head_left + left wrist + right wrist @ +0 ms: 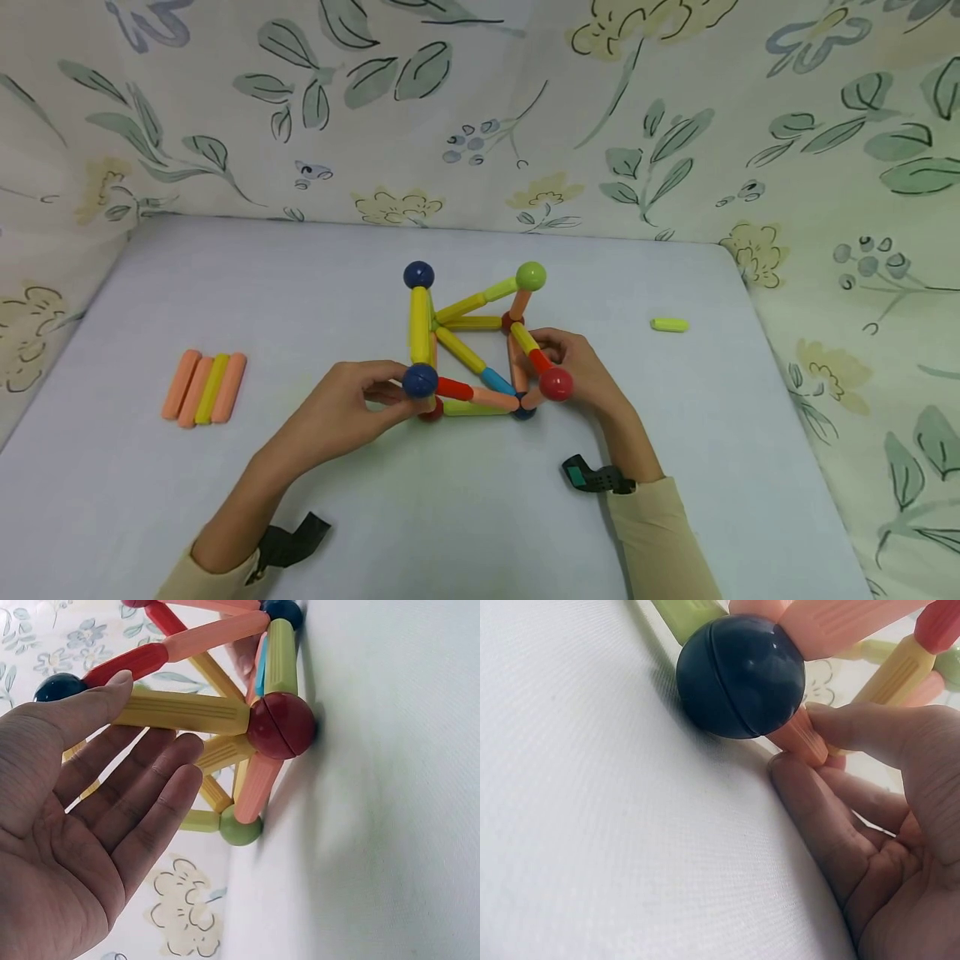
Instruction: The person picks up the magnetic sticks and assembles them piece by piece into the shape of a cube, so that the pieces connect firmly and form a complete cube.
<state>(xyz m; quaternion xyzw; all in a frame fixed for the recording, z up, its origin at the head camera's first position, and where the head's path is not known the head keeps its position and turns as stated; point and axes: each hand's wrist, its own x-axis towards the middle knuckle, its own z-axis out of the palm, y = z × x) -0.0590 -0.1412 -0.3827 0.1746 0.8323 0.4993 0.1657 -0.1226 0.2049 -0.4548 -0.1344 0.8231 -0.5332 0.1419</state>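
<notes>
A frame of magnetic building sticks and balls stands mid-table in the head view, with yellow sticks (420, 325), navy balls (418, 275), a green ball (531, 276) and a raised red ball (557, 384). At its near left corner my left hand (348, 408) pinches a yellow stick (184, 712) between thumb and fingers, just above a red base ball (281, 726). My right hand (587, 367) is at the right side. Its thumb and fingertips pinch a salmon stick (802, 739) low by the table, beside a navy base ball (739, 675).
Left of the frame, several loose sticks lie side by side, salmon ones (180, 383) and a yellow one (212, 389). A short lime stick (669, 325) lies to the right on the white table (465, 517). Floral cloth (480, 108) rises behind.
</notes>
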